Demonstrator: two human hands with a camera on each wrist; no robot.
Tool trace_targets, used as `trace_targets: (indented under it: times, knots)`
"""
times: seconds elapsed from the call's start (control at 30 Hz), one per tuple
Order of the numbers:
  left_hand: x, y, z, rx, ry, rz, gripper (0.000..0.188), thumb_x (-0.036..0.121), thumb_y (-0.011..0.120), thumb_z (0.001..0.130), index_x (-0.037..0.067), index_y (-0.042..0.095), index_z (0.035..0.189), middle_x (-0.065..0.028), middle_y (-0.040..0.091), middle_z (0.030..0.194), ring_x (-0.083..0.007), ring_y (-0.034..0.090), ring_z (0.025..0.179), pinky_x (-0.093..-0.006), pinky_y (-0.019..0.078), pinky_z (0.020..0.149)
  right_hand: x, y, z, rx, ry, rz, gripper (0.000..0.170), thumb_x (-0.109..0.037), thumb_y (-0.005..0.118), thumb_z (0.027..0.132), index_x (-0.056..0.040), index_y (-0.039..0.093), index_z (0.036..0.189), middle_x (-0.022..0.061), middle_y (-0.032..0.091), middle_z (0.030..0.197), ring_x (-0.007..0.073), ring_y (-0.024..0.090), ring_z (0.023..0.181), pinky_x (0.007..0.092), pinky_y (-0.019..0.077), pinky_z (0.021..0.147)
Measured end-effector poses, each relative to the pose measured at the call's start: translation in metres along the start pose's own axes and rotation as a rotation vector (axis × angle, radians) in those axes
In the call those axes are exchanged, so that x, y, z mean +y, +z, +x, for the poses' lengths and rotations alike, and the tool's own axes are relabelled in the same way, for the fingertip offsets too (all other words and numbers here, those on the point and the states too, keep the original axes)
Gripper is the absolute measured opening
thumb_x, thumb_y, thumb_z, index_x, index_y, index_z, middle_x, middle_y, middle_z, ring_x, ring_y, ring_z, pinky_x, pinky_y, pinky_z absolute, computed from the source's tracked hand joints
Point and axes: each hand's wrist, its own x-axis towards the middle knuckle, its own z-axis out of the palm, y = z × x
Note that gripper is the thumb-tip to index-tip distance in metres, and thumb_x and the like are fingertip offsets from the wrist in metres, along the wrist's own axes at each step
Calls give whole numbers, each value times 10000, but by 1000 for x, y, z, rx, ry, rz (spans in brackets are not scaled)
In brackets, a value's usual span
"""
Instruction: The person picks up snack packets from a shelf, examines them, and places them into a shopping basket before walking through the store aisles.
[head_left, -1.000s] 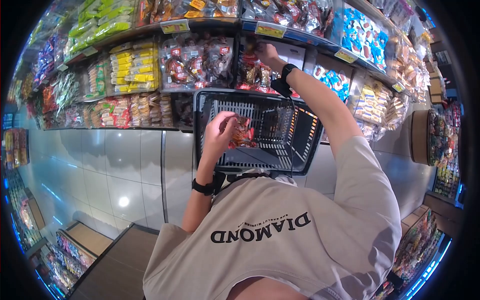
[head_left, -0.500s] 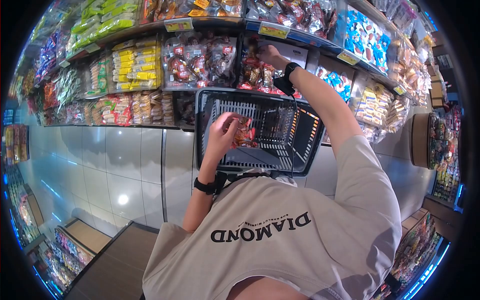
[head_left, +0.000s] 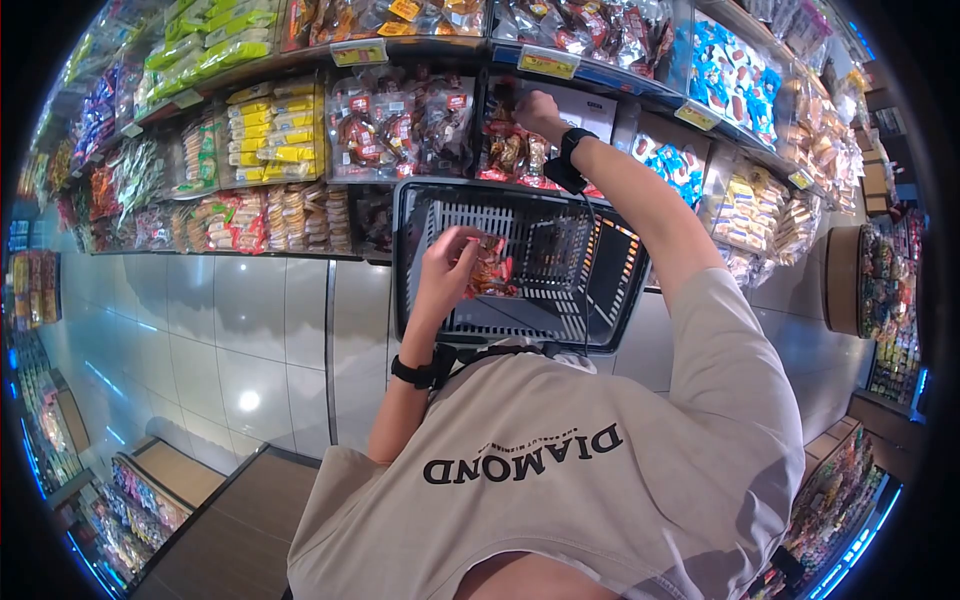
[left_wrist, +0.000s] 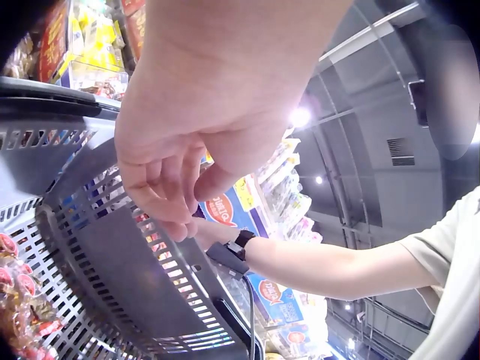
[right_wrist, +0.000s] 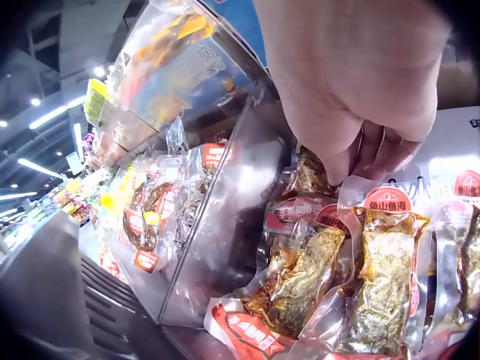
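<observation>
Over the black basket [head_left: 617, 330], the left hand [head_left: 446, 268] hangs with loosely bent fingers and nothing visible between them. Red snack packets [head_left: 490, 268] lie in the basket beside it. The left wrist view shows this hand [left_wrist: 202, 127] above the slotted basket wall [left_wrist: 127, 262]. The right hand [head_left: 541, 113] reaches into a shelf bin. In the right wrist view, the right hand [right_wrist: 360, 90] has its thumb and curled fingers at the top edge of a clear, red-labelled fish packet [right_wrist: 386, 277], pinching it; the fingertips are partly hidden. Another packet [right_wrist: 307, 270] lies beside it.
A clear divider [right_wrist: 214, 195] separates the bin from bagged snacks [head_left: 400, 125] on the left. Yellow packets [head_left: 270, 135] and blue-white packets [head_left: 668, 165] fill nearby bins. A shelf edge with price tags [head_left: 548, 62] runs above the right hand.
The right hand stays in the same bin with a slight shift of the fingers. The left hand remains over the basket; the whole view has shifted slightly.
</observation>
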Motion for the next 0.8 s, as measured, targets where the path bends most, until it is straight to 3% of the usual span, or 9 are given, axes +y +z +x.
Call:
trace_targets:
  times: [0.2,0.27,0.4,0.47,0.57,0.6,0.7,0.73,0.8]
  knots:
    - [3,-2,-3,-48,-63,-8,167,81,539,1005,3,620,1127,-37,698,895,-54,607,736,-206,462,540,-4,-22,-7,53,-93,-31,214,-294,724,764,-126,766,889,165,727,942,343,700,949,428,553,848]
    - [-10,-3,0,-6,10,-25,164,88,574,982,-8,637,1098,-66,695,872,-95,642,748,-233,504,647,-17,-61,-33,-11,-70,6,423,-360,692,809,-21,721,1061,229,708,1057,405,673,1027,463,534,910]
    - [-19,-21,-9,11,-82,-62,156,147,659,953,12,650,1032,-29,674,829,-74,618,685,-221,482,573,-39,-122,-123,343,-439,371,181,-123,682,862,4,705,989,160,724,877,269,710,787,355,548,741]
    - [-27,-39,-16,40,-149,31,131,125,680,942,10,635,988,-21,640,775,-75,595,636,-220,466,549,-44,-133,-187,183,-474,485,175,-111,664,905,28,681,1011,124,720,868,160,683,783,298,528,733]
    - [-45,-56,-26,73,-134,-83,56,-28,558,965,-21,609,987,-72,641,817,-123,620,648,-247,507,567,-21,-82,-270,-240,-106,655,221,-132,662,862,17,709,1018,118,738,944,168,684,851,316,531,801]
    - [-53,-61,-28,55,-131,-72,88,-60,537,958,-26,605,1002,-91,660,882,-152,654,725,-265,543,639,5,-36,-284,-432,-13,668,206,-126,683,850,-8,700,1018,38,691,878,127,617,797,297,513,708]
    - [-57,-62,-28,40,-139,8,83,-49,568,945,-9,612,1003,-94,686,941,-150,660,816,-270,537,723,42,40,-301,-822,286,558,378,-206,743,822,-32,629,1138,117,682,1040,195,645,906,320,526,739]
    - [-50,-59,-28,20,-151,24,90,-40,580,940,-7,617,1015,-93,693,963,-148,661,840,-275,536,739,59,80,-299,-820,295,566,378,-206,743,822,-32,629,1138,117,682,1040,195,645,906,320,526,739]
    - [-44,-48,-20,-16,-152,32,100,-31,592,935,-4,621,1027,-92,699,985,-147,662,865,-280,534,755,92,147,-289,-384,200,163,453,-227,772,793,-31,600,1164,171,675,1100,272,666,972,355,535,772]
